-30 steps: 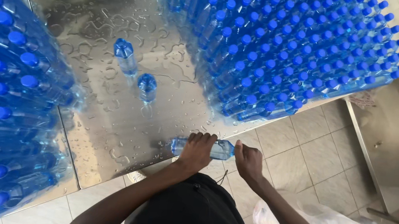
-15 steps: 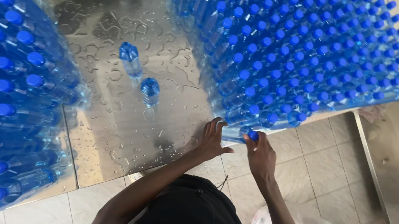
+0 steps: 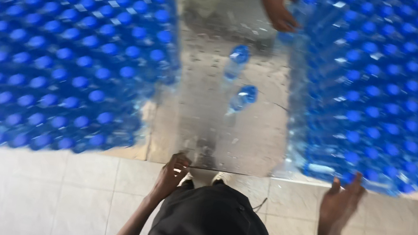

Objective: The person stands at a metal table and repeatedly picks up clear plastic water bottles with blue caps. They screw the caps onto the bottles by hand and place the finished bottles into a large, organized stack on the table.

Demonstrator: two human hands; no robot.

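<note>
Right hand [image 3: 340, 202], fingers spread and empty, sits just under the right bottle stack [image 3: 391, 96], way nearer than the left hand [image 3: 172, 172] curled on the counter [image 3: 227, 143] edge.

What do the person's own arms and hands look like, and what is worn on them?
Both forearms are bare, with no sleeves reaching them. The left hand and the right hand wear no gloves; no rings, watch or bracelet can be made out. The picture is somewhat blurred.

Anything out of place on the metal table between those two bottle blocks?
Two loose bottles stand alone mid-table, apart from the packed blocks of blue-capped bottles. Another person's hand reaches in at the far end. Left hand rests on the table edge; right hand is open, empty.
</note>
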